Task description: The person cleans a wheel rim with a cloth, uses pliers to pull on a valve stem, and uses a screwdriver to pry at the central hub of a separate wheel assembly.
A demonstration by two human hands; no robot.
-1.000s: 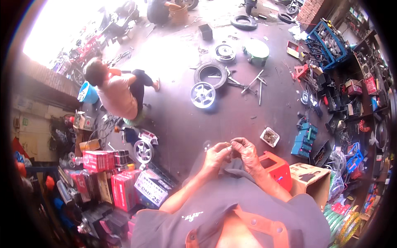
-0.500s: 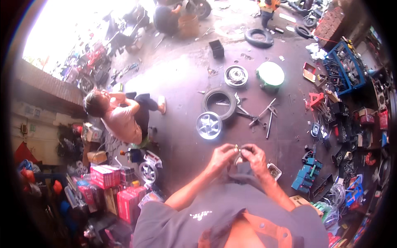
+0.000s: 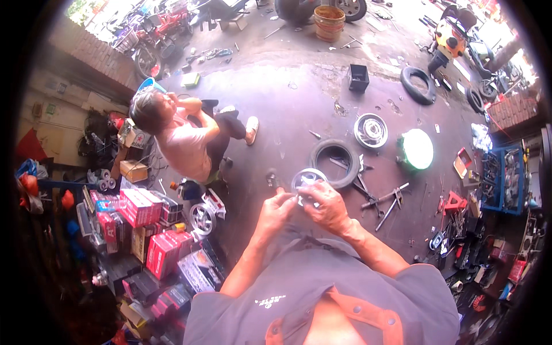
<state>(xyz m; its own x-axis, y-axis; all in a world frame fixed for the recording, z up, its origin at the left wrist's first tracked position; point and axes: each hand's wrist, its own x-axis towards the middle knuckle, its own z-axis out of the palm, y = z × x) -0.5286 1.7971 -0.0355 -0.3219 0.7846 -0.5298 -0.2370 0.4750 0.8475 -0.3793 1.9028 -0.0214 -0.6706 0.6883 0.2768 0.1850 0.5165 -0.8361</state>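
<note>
Pinch holds. I read the left hand (image 3: 275,214) and right hand (image 3: 326,208) as closed at the fingertips on what looks like a small piece (image 3: 299,198), kept between them in front of the chest; fingers hide most of it, so I cannot tell its kind. For the work in hand, I judge this to be continued handling, nothing set down.

Versus half a second ago: the yellowish end that showed above the fingertips is no longer visible to me. My view has swung, and the silver wheel (image 3: 306,175), beside the tyre (image 3: 315,154), now sits partly behind the right fingers.
</note>
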